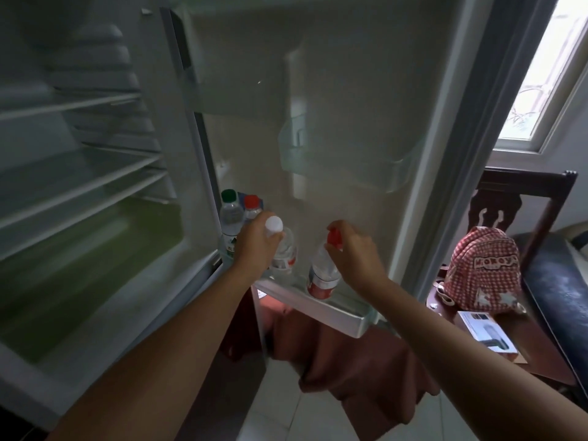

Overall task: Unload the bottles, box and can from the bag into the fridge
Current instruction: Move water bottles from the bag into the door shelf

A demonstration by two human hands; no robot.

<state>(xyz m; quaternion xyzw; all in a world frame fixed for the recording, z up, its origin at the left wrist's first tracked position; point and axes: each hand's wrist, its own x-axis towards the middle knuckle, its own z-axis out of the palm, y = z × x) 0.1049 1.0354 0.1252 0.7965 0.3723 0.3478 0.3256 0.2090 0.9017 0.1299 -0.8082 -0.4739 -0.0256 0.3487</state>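
Note:
The fridge stands open, and its door's bottom shelf (346, 316) holds several bottles. My left hand (254, 246) grips the neck of a clear bottle with a white cap (284, 253), standing in that shelf. My right hand (356, 249) pinches the top of a red-capped bottle with a red label (321, 275), tilted slightly in the same shelf. Behind them at the shelf's left end stand a green-capped bottle (230, 214) and another red-capped bottle (252, 206). A red checked bag (483, 272) sits on the table to the right, with a box (486, 332) lying in front of it.
The fridge interior (79, 192) at left has bare shelves and a greenish drawer below. A smaller door bin (343, 160) hangs higher on the door. A dark wooden chair (521, 205) and a window (547, 74) are at right. A reddish cloth (343, 354) hangs below the door.

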